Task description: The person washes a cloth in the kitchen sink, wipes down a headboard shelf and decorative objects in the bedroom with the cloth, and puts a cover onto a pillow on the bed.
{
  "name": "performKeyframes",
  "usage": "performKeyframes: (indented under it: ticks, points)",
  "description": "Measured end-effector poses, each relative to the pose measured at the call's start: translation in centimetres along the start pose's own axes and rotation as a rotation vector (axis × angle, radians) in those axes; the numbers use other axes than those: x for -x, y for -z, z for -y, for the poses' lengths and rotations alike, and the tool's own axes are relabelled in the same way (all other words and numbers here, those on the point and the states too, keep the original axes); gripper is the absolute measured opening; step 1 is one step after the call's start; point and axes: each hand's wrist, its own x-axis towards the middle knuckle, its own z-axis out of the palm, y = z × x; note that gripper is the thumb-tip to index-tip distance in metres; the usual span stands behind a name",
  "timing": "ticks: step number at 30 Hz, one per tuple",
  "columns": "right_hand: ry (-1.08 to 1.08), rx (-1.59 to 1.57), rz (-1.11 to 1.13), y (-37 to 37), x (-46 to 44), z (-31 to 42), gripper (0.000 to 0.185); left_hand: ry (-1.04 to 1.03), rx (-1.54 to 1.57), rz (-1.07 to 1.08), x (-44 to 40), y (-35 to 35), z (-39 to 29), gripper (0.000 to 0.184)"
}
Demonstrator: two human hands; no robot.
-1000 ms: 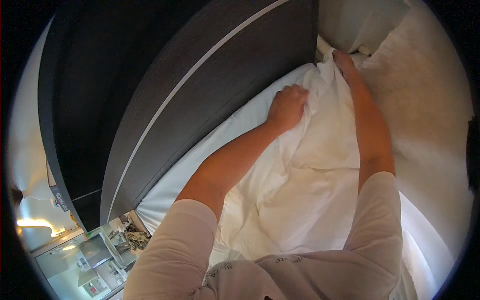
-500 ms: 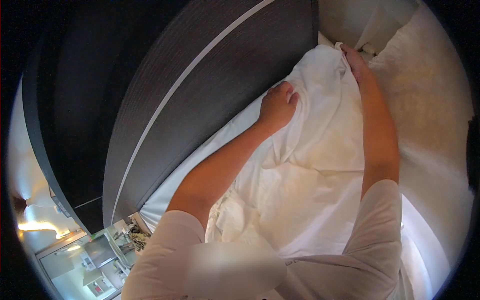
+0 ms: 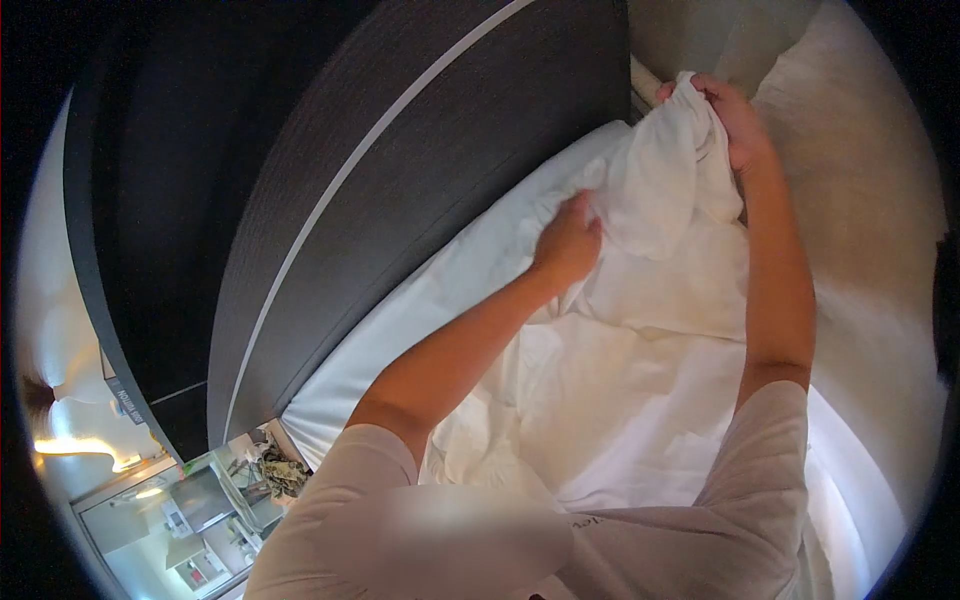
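Observation:
A rumpled white sheet (image 3: 640, 375) covers the mattress (image 3: 440, 270) beside the dark headboard. At the far corner, my right hand (image 3: 738, 118) is closed around a bunched edge of the sheet and holds it up, so the cloth drapes down in folds. My left hand (image 3: 568, 240) is lower and to the left, its fingers closed on a fold of the same sheet close to the headboard. Part of its grip is hidden by the back of the hand.
The dark wood headboard (image 3: 400, 170) with a pale stripe rises along the left. A light wall (image 3: 850, 200) stands close on the right. Patterned cloth (image 3: 282, 470) and a kitchen-like area with a hood (image 3: 205, 500) show at lower left.
My right hand has lifted and pulled the sheet's corner back, uncovering more mattress along the headboard. My left hand has shifted slightly down and drawn the fold with it.

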Motion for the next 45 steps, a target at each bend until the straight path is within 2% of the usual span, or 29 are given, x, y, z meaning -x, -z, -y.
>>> performKeyframes:
  ticks: [3,4,6,9,12,13,16,19,22,25,29,32,35,38,39,42,43,45]
  points:
    - [0.074,0.088,-0.15,0.7,-0.1,0.5,0.038,0.062,0.008,-0.126,-3.1,2.2,-0.6,0.044]
    - [0.116,0.101,-0.284,1.7,-0.8,0.4,0.039,0.032,-0.009,-0.155,-4.0,3.1,-1.1,0.041]
    - [0.195,0.125,-0.552,5.3,-3.8,-0.7,0.04,-0.017,-0.009,-0.091,-6.2,3.7,-1.1,0.039]
    - [0.23,0.234,-0.589,14.7,-11.7,-6.0,0.043,-0.037,0.129,0.072,-10.1,3.1,0.6,0.038]
    - [-0.108,0.786,-0.663,15.3,-13.4,-8.6,0.048,-0.019,0.056,0.226,-12.6,1.8,2.8,0.038]
    - [-0.189,0.935,-0.633,15.0,-13.8,-9.7,0.048,-0.021,-0.049,0.271,-13.5,1.3,3.7,0.039]
    - [-0.205,1.105,-0.542,13.5,-13.1,-12.0,0.047,-0.13,-0.26,0.4,-14.1,2.2,3.4,0.039]
    - [-0.185,1.176,-0.527,12.9,-12.4,-12.3,0.047,0.09,0.208,0.484,-15.5,0.5,6.3,0.037]
    - [-0.166,1.222,-0.537,12.8,-11.5,-12.4,0.047,0.409,0.549,0.537,-15.6,0.5,4.9,0.037]
    - [-0.142,1.256,-0.544,12.4,-10.7,-12.7,0.047,-0.046,0.208,0.392,-14.4,0.0,5.4,0.04]
    - [-0.122,1.275,-0.556,11.7,-9.4,-13.1,0.046,0.23,0.376,0.376,-11.9,2.5,0.5,0.046]
    - [-0.114,1.292,-0.566,11.3,-8.3,-13.5,0.046,-0.005,0.216,0.526,-11.5,3.4,1.7,0.048]
    - [-0.101,1.283,-0.579,11.0,-7.3,-13.2,0.046,0.14,0.225,0.298,-8.8,4.0,1.2,0.051]
    - [-0.092,1.282,-0.589,10.6,-6.5,-13.3,0.046,0.012,0.002,0.165,-7.8,3.8,2.4,0.055]
    - [-0.092,1.284,-0.595,10.2,-6.0,-13.3,0.046,0.075,0.021,0.136,-8.4,3.5,2.6,0.05]
    - [-0.07,1.274,-0.586,8.8,-4.2,-12.9,0.045,-0.215,-0.114,0.498,-10.5,7.3,0.8,0.054]
    - [-0.059,1.264,-0.578,7.9,-3.1,-12.7,0.045,-0.2,-0.211,0.464,-9.7,9.5,-2.0,0.047]
    - [-0.042,1.24,-0.554,6.5,-0.9,-13.1,0.045,0.037,0.2,0.302,-8.5,10.9,-6.2,0.037]
